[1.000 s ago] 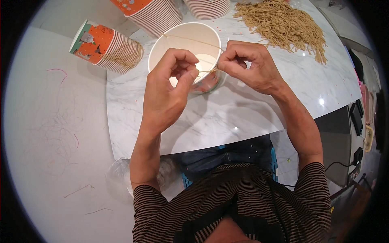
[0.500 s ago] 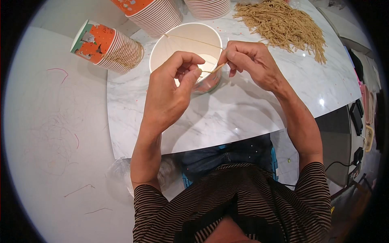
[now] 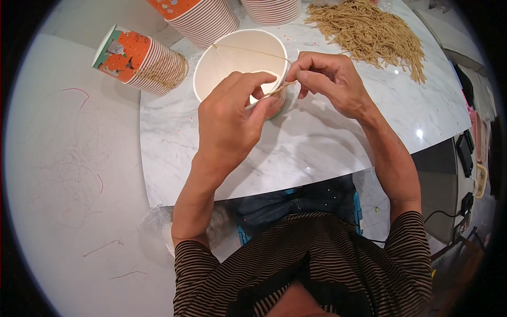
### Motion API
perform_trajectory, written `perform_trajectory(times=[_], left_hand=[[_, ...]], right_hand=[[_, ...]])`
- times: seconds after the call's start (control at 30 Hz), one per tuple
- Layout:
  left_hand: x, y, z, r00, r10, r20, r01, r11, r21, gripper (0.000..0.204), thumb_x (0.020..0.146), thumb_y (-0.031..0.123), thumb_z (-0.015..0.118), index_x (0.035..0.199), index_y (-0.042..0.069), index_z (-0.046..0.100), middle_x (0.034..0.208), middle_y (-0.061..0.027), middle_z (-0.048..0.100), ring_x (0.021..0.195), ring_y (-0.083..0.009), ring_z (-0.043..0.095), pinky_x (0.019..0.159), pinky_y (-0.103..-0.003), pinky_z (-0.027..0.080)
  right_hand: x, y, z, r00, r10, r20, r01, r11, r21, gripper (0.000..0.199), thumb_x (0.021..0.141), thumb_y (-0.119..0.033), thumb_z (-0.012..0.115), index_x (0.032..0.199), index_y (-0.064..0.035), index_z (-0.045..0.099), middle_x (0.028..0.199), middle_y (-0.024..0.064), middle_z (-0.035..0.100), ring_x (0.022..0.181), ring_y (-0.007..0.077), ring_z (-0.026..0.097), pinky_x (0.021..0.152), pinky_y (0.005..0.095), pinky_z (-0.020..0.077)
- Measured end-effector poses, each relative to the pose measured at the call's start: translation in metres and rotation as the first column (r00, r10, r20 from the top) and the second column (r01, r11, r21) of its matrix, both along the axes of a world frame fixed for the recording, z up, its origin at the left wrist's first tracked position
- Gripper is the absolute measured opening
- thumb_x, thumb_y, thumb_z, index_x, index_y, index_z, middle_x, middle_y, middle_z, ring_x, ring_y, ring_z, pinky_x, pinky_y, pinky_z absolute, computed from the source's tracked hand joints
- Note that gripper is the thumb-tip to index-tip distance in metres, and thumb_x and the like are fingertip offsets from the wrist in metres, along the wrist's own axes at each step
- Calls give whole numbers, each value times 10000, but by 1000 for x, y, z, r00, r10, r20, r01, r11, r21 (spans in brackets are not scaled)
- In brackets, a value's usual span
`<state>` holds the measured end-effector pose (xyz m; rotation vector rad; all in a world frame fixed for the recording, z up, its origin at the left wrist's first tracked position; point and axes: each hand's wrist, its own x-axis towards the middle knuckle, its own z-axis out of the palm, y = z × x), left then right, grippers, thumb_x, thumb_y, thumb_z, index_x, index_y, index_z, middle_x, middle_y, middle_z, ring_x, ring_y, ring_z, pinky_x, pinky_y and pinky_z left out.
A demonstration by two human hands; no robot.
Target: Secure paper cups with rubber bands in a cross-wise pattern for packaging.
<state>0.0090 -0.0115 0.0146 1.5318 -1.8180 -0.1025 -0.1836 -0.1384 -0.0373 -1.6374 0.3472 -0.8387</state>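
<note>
A white-lined paper bucket (image 3: pixel 211 68) stands on the marble-patterned table, its printed outside showing below the near rim. A thin tan cord (image 3: pixel 248 51) runs across its mouth from the far left rim to the right rim. At the near right rim my right hand (image 3: pixel 332 84) pinches the cord between thumb and forefinger. My left hand (image 3: pixel 229 119) is in front of the bucket, covering part of its near rim. Its thumb meets the short length of cord coming from my right hand; the forefinger is bent and the other fingers are mostly hidden.
A pile of loose tan cords (image 3: pixel 369 34) lies at the far right of the table. Stacked paper buckets (image 3: pixel 203 24) and another stack (image 3: pixel 272 11) stand at the back. A third stack (image 3: pixel 140 61), tan cords along its side, leans at the left by the white wall (image 3: pixel 68 158).
My left hand has moved right, closer to my right hand, and the cord between them has shortened. My right hand has hardly moved; the bucket has shifted very slightly left.
</note>
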Motion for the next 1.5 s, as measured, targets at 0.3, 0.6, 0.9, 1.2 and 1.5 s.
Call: perform_trajectory(times=[0.3, 0.6, 0.9, 1.2, 1.5], left_hand=[[-3, -8, -12, 995, 20, 93, 0, 978, -210, 207, 765, 20, 832, 940, 95, 750, 785, -45, 649, 725, -260, 653, 631, -376, 512], [-7, -11, -15, 991, 56, 121, -3, 917, -399, 198, 707, 5, 827, 860, 97, 741, 791, -24, 656, 704, -231, 634, 607, -353, 483], [-1, -8, -17, 996, -1, 93, 33, 939, -343, 227, 682, -1, 821, 866, 105, 739, 806, -18, 653, 727, -232, 627, 648, -358, 476], [1, -8, -21, 998, -40, 54, 57, 933, -356, 223, 688, -8, 823, 865, 95, 735, 834, -32, 668, 738, -249, 637, 654, -373, 475], [-2, -2, -16, 997, -60, 47, 71, 958, -279, 207, 742, -113, 779, 894, 22, 739, 870, -85, 700, 777, -215, 670, 613, -313, 532]], right_hand=[[-7, 2, 5, 978, 99, 183, -116, 989, 87, 197, 1004, -93, 632, 1139, 35, 699, 934, 59, 713, 788, 94, 651, 711, 264, 558], [-1, 6, 2, 983, 56, 172, -58, 998, 6, 254, 942, -31, 720, 1190, 9, 684, 838, -30, 602, 758, 41, 547, 685, 221, 481], [0, 7, 6, 992, -124, 9, 120, 937, -328, 233, 847, -46, 832, 1075, -52, 786, 632, -85, 392, 589, 28, 341, 540, 244, 277], [3, 9, -4, 981, -191, 22, 185, 904, -385, 100, 892, -92, 825, 982, -50, 815, 602, -53, 560, 547, 17, 388, 492, 238, 283], [2, 11, 1, 969, -247, -16, 204, 832, -516, 69, 844, -95, 807, 896, -71, 768, 547, -40, 448, 508, 40, 361, 472, 266, 265]])
